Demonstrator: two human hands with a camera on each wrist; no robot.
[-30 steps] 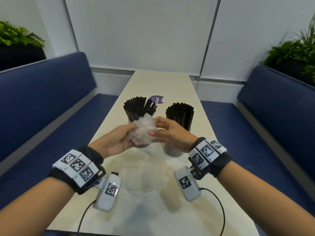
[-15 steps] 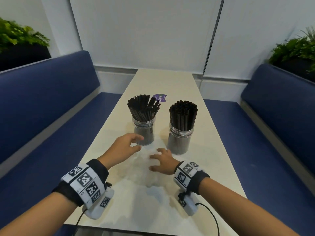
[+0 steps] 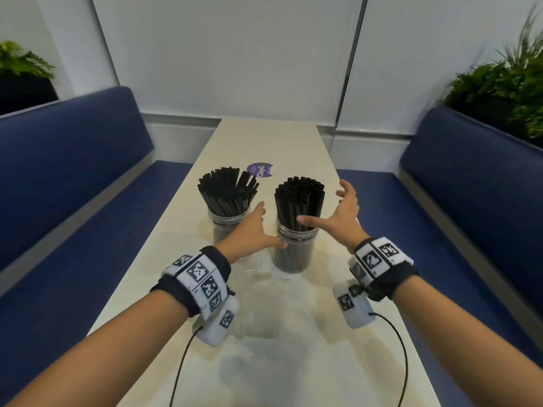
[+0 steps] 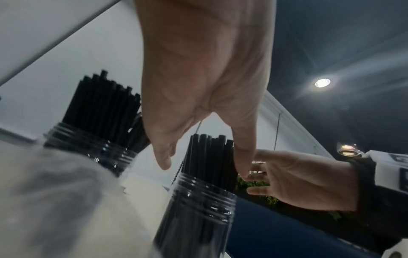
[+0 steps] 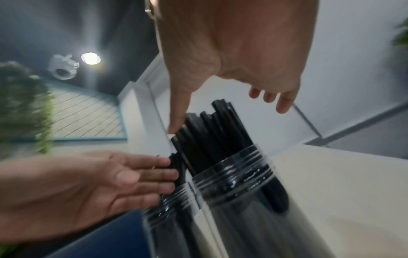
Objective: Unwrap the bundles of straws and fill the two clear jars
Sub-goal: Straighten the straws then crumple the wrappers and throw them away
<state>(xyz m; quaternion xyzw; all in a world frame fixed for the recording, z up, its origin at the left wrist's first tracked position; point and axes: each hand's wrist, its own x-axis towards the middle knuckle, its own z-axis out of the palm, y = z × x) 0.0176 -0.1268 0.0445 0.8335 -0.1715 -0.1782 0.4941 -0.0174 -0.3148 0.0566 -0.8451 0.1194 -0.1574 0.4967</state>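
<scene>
Two clear jars stand mid-table, both packed with black straws: the left jar with its straws fanned out, the right jar with straws upright. My left hand reaches between the jars with straight fingers, its thumb against the right jar's threaded rim. My right hand is spread beside the right jar's straws, thumb in front of them, fingers to their right. Neither hand holds anything. In the right wrist view the right thumb lies near the straw tops and the left hand is open.
Crumpled clear plastic wrap lies on the cream table just in front of the jars. A purple round sticker sits behind them. Blue benches flank the table, with plants behind.
A second ago both hands held the crumpled wrap in the air. They set it down on the table, let go, and have moved forward to either side of the right jar.
</scene>
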